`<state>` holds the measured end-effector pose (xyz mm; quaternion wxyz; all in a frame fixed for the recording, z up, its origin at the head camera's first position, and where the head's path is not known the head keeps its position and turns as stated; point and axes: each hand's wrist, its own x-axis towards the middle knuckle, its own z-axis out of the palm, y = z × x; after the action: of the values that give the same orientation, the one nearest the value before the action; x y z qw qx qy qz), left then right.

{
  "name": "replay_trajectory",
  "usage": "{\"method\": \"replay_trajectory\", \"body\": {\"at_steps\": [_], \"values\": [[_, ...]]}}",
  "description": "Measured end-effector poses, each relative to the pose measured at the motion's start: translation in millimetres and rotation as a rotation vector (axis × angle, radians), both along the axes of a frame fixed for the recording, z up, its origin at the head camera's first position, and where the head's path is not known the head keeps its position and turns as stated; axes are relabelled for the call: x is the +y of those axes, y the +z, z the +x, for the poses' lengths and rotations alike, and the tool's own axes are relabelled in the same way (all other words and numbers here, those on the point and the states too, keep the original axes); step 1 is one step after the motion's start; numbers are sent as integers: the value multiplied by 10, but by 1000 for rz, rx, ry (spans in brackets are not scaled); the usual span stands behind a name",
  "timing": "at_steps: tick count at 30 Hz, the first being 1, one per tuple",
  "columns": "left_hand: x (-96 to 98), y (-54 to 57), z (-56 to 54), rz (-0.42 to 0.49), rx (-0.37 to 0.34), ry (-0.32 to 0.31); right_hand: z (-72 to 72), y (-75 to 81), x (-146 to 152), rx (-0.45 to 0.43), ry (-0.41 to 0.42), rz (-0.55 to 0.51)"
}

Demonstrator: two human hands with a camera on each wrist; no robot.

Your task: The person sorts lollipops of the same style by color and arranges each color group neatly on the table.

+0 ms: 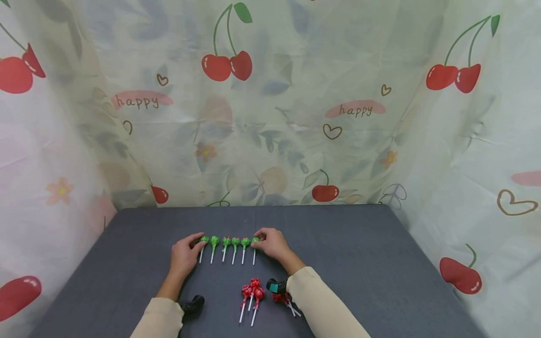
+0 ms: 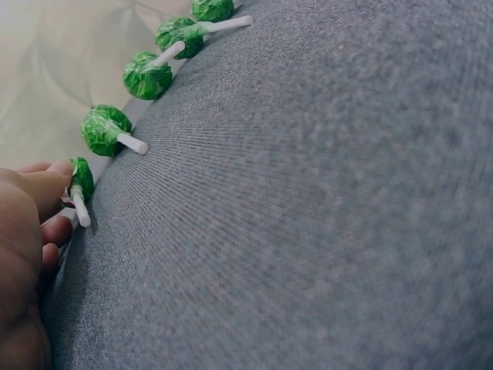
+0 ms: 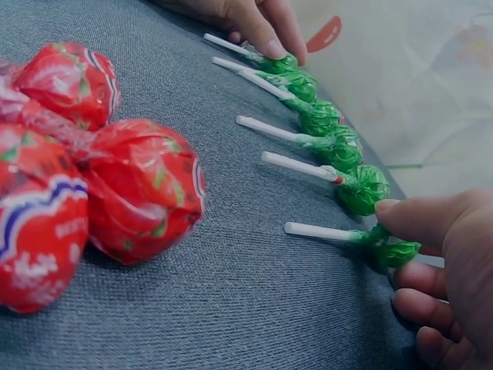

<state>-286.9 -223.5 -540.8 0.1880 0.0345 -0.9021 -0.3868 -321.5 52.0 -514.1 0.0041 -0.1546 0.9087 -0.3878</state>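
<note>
Several green-wrapped lollipops form a row across the dark grey table, white sticks pointing toward me. At the row's left end my left hand (image 1: 182, 257) pinches the head of one green lollipop (image 2: 82, 181) between thumb and fingers. My right hand (image 1: 274, 245) has thumb and fingers around the wrapped head of the rightmost green lollipop (image 3: 397, 253). Between the hands lie the other green lollipops (image 1: 235, 241), side by side and slightly apart. In the right wrist view the left hand (image 3: 250, 19) shows at the far end of the row.
Three red-wrapped lollipops (image 1: 255, 294) lie in a cluster nearer me. More red lollipops (image 1: 279, 297) sit to their right, partly hidden by the right wrist and its black strap. A cherry-print curtain (image 1: 270, 108) hangs behind the table (image 1: 359, 263) and along both sides.
</note>
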Motion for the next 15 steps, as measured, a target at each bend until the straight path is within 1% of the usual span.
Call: {"method": "replay_trajectory", "body": {"at_steps": [6,15], "values": [[6,-2,4,3,9,6,-3,2,4,-24,-9,-3],[7,5,1,-4,0,12,2,7,10,-7,-13,-1]]}}
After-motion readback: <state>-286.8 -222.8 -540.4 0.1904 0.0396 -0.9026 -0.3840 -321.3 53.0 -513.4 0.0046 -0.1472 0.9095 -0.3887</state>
